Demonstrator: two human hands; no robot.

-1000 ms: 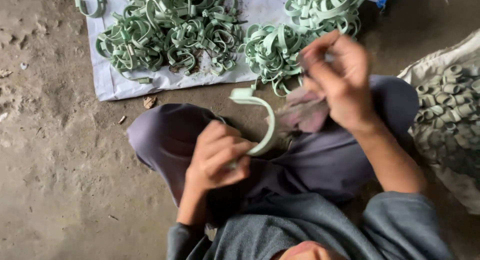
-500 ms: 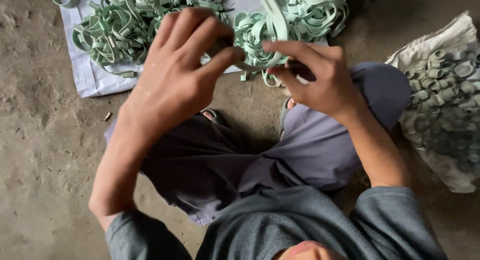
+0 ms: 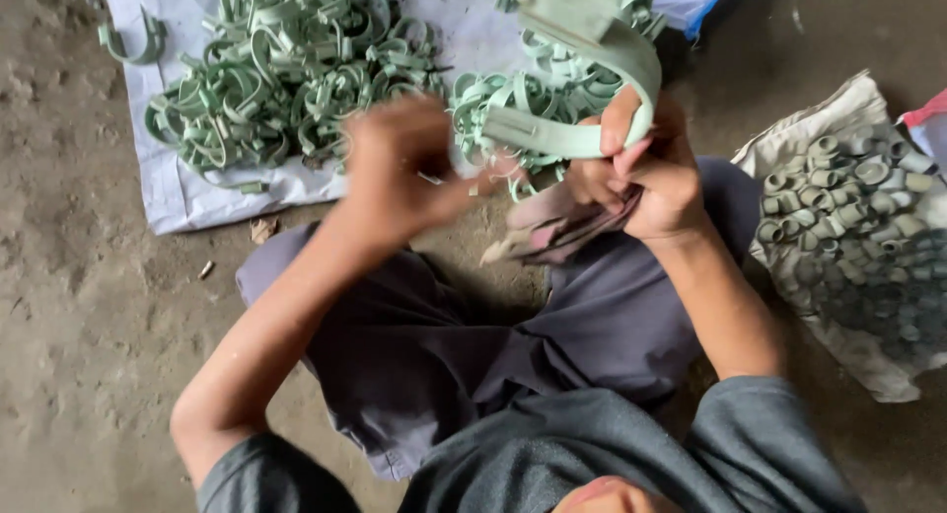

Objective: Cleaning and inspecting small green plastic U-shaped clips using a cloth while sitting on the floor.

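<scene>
Above the lap of a person seated on a dirt floor: a pale green curved plastic clamp (image 3: 602, 89) raised close to the head camera.

Right hand (image 3: 646, 183) is closed around the clamp's lower end, with a pinkish rag (image 3: 562, 227) bunched under the same fingers, probably so both stay ready at once. Left hand (image 3: 400, 168) is motion-blurred just beside the clamp's free end; whether it is open, or touching anything, cannot be told. Beyond the knees a heap of like clamps (image 3: 286, 89) lies on a white sheet (image 3: 178, 192) (within arm's reach, off the dirt). At right, a sack of small green rings (image 3: 853, 217) is cut off by the frame edge.
</scene>
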